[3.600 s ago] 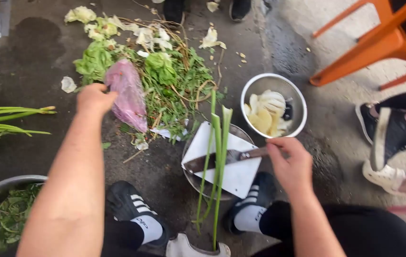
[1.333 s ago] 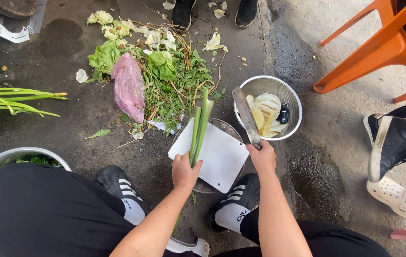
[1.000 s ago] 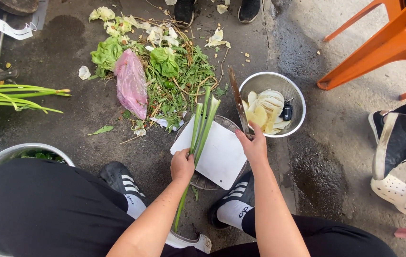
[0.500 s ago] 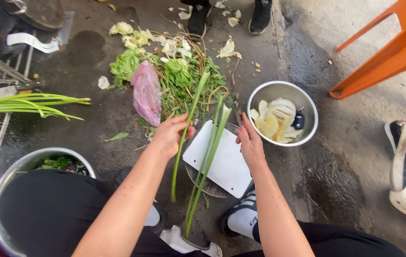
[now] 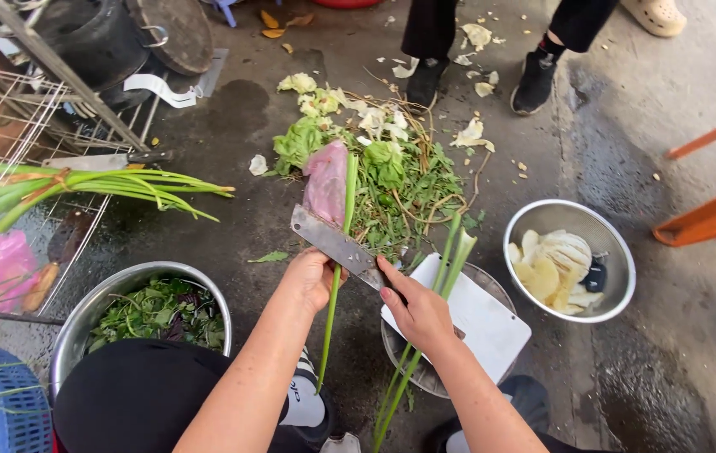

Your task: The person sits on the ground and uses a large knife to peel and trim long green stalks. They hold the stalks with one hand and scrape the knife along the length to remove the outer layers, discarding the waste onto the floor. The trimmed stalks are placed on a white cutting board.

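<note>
1. A single green stalk (image 5: pixel 337 268) is gripped upright in the closed left hand (image 5: pixel 312 278), just off the left edge of the white cutting board (image 5: pixel 479 323).
2. A cleaver (image 5: pixel 337 246) is held in the right hand (image 5: pixel 417 309), fingers wrapped about its handle; the blade is laid across the stalk, touching it.
3. Two more stalks (image 5: pixel 442 277) are seen lying over the board, which rests on a round metal basin (image 5: pixel 412 373).
4. Left of the hands, a large metal bowl of greens (image 5: pixel 144 315) is set on the wet concrete floor (image 5: pixel 232 239), with bare floor between.
5. To the right, a steel bowl of pale slices (image 5: pixel 572 260) is found just beside the board's far corner.
6. Beyond the blade, room is taken up by a heap of vegetable trimmings (image 5: pixel 383 176) with a pink bag (image 5: pixel 327 180).
7. Farther left, a bundle of long greens (image 5: pixel 98 184) is laid against a wire rack (image 5: pixel 14 126).
8. At the far edge, another person's dark shoes (image 5: pixel 534 84) are planted.
</note>
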